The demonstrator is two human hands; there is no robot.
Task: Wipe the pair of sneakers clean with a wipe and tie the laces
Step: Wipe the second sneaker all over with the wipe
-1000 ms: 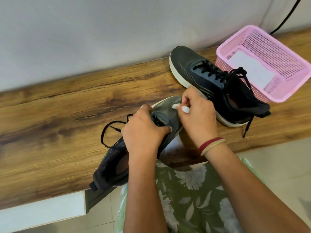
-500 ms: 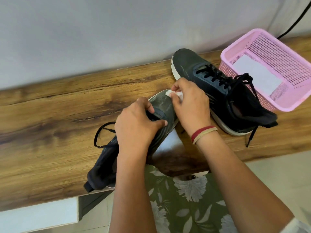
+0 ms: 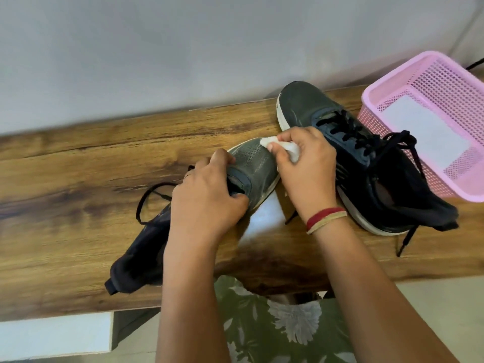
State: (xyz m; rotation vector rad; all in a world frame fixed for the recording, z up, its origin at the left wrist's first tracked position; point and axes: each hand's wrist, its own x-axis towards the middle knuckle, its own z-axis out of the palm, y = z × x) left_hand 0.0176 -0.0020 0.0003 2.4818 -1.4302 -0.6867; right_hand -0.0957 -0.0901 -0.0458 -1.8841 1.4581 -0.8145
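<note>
The near sneaker (image 3: 255,169) is being held on the wooden table (image 3: 78,179), its grey perforated toe pointing away from the person and its dark heel lying toward the table's near edge. It is being gripped around the tongue and lace area by the left hand (image 3: 207,200), fingers curled closed over the upper. A crumpled white wipe (image 3: 281,148) is being pinched in the closed right hand (image 3: 303,166) and pressed against the toe of this shoe. A loose black lace (image 3: 149,203) is looping out onto the wood to the left of the held shoe. The second sneaker (image 3: 340,142), dark with a white sole, is resting just beside the right hand, its laces lying untied and one end trailing toward the table's near edge.

The table is being shown as glossy brown wood set against a plain pale wall (image 3: 157,48). A pink mesh basket (image 3: 392,85) is standing at the right, touching or nearly touching the second sneaker, with a white sheet (image 3: 424,134) lying inside it. A red and beige band (image 3: 326,218) is being worn on the right wrist.

The basket is being cut off by the right edge. The midsection of the near sneaker is being hidden by the left hand.
</note>
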